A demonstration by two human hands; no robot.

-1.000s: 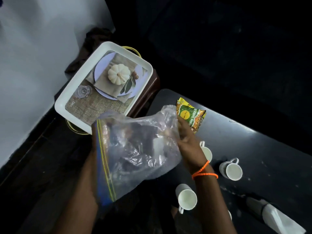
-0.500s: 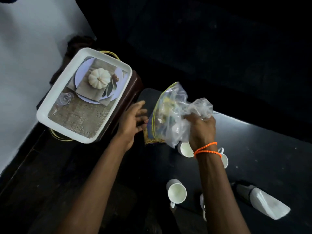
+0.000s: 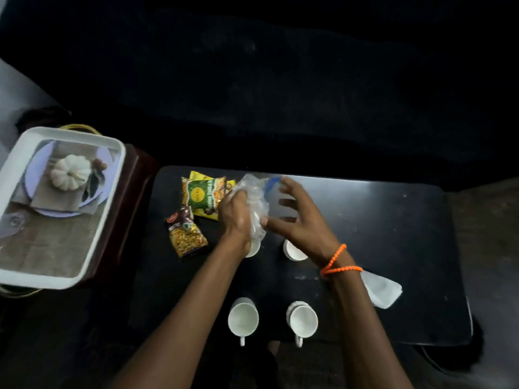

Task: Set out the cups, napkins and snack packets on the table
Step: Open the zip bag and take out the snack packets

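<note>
Left hand (image 3: 236, 217) grip closed round crumpled plastic bag (image 3: 254, 203); right hand (image 3: 295, 217) open, fingers spread, touching bag. Snack packets (image 3: 196, 209) just left of grip on worktop (image 3: 379, 220).

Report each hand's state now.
Left hand: closed on the crumpled plastic bag.
Right hand: open, fingers spread, beside the bag.

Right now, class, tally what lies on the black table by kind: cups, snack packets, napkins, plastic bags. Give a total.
Cups: 4
Snack packets: 3
Napkins: 1
Plastic bags: 1, held between the hands
Total: 9
</note>
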